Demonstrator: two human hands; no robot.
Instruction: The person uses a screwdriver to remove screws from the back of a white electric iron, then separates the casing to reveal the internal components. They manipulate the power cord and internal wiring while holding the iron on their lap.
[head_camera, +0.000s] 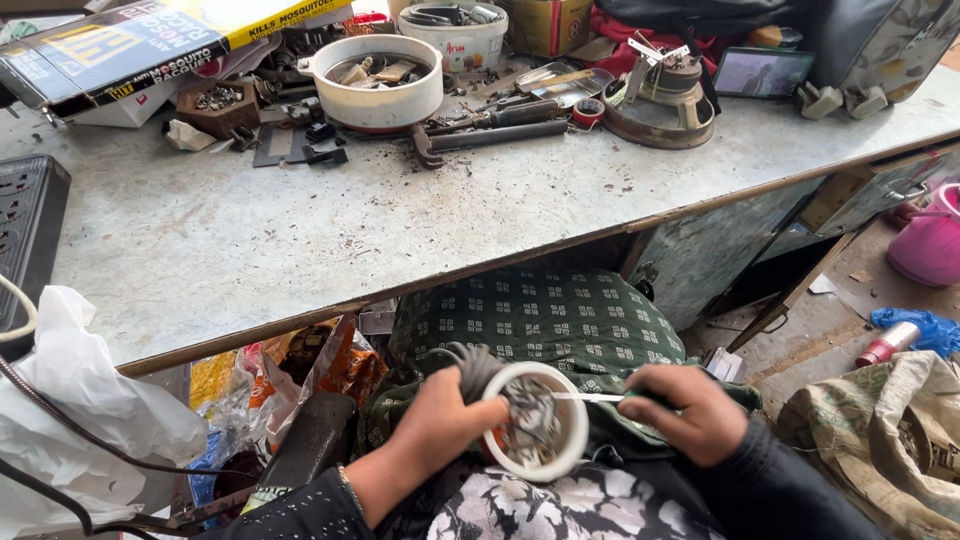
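My left hand (432, 425) grips a round white-rimmed part (540, 465) with an orange side and metal pieces inside, held over my lap. A bundle of grey wires (470, 362) loops over the fingers of that hand. My right hand (680, 412) holds a thin screwdriver (590, 397) by its handle, with the shaft pointing left into the part's open middle. Both hands are below the table edge, above a green patterned cloth (545, 318) on my knees.
A worn grey worktable (250, 240) spans the view; at its back lie a white pot (375, 80), hand tools (490, 125), a round metal part (660, 110) and a flat box (150, 40). White plastic bag (70, 400) at left, pink bucket (930, 240) and sack (890, 440) at right.
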